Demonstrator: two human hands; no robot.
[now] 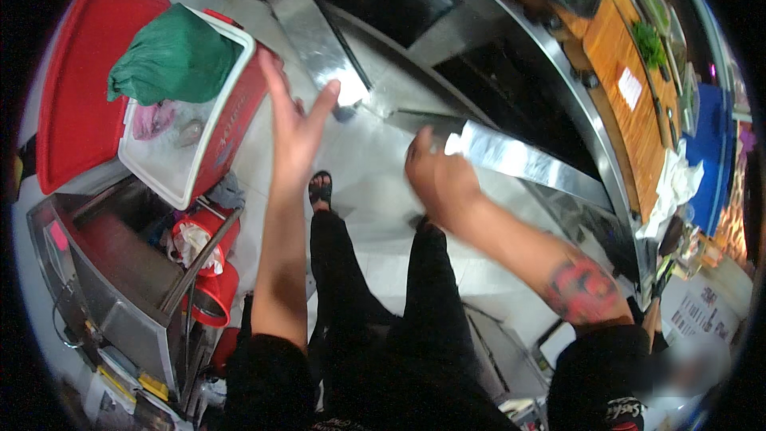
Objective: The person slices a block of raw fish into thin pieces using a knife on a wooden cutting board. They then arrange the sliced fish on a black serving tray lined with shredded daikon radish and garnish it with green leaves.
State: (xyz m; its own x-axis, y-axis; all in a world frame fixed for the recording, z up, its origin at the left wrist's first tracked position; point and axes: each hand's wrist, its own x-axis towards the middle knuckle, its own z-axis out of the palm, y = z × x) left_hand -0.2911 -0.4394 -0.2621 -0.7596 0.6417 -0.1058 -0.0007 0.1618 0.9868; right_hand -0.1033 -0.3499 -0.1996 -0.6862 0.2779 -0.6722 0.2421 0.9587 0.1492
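Observation:
Raised over the floor is my left hand (297, 132), its thumb and fingers spread apart and nothing in them. It is beside the red side of an open cooler box (231, 124), whose white-lined inside holds ice (179, 156) and a pink bag (153, 120). A green bag (177, 56) bulges over the cooler's rim toward its red lid (84, 88). My right hand (440, 179) is curled closed and somewhat blurred, near the end of an open steel door (531, 161). Whatever its fingers may hold is hidden.
A second steel door (299, 16) stands out from the dark-fronted counter. Above are a wooden board (626, 72), green herbs (649, 44) and a white cloth (674, 187). Red buckets (214, 295) and a steel cabinet (104, 263) stand at left. A person's arm (653, 315) shows lower right.

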